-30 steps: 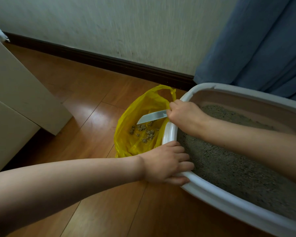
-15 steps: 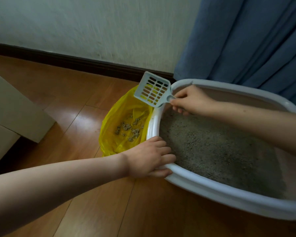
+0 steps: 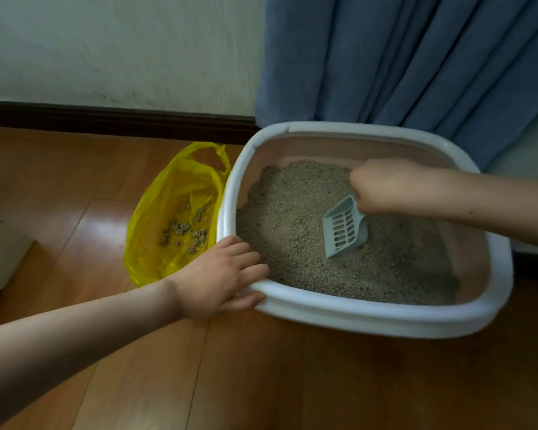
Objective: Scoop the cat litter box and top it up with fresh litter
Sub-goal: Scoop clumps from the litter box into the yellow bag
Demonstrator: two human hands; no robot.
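A white-rimmed litter box sits on the wooden floor, filled with grey-brown litter. My right hand grips the handle of a pale slotted scoop, whose front edge touches the litter near the box's middle. My left hand holds the box's near left rim, fingers over the edge and thumb below it. To the left of the box lies an open yellow plastic bag with several litter clumps inside.
A blue curtain hangs behind the box. A pale wall with a dark skirting board runs along the back. A white cabinet corner stands at the far left on the wooden floor.
My right hand has carried the scoop from over the yellow bag back into the box and lowered it onto the litter. My left hand has stayed on the rim.
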